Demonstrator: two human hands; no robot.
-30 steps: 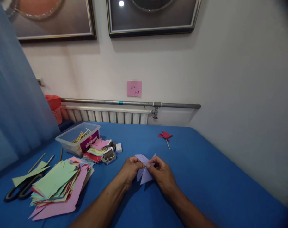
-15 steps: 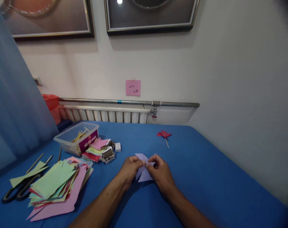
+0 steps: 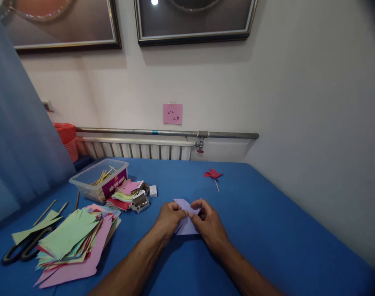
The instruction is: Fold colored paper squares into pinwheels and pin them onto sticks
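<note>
A sheet of lavender paper (image 3: 189, 227), cut and partly folded in, is held just above the blue tabletop. My left hand (image 3: 170, 220) pinches its left side, the thumb pressing near the paper's middle. On the right side, my right hand (image 3: 209, 222) has thumb and fingertips closed on the paper, close to the left thumb. Beyond the hands, a red paper pinwheel (image 3: 213, 173) on a thin stick lies on the table. The fingers hide part of the folds.
Left of my hands are a stack of coloured paper (image 3: 71, 234), black-handled scissors (image 3: 29, 245), small open boxes of metal pieces (image 3: 140, 202), a white box (image 3: 153, 191), smaller paper pieces (image 3: 122, 195) and a clear tub (image 3: 91, 181) of sticks. A wall and radiator (image 3: 147, 152) stand behind.
The fingers of my right hand have shifted slightly left, and the paper's right-hand part now lies folded in toward the middle. My left hand stays nearly still.
</note>
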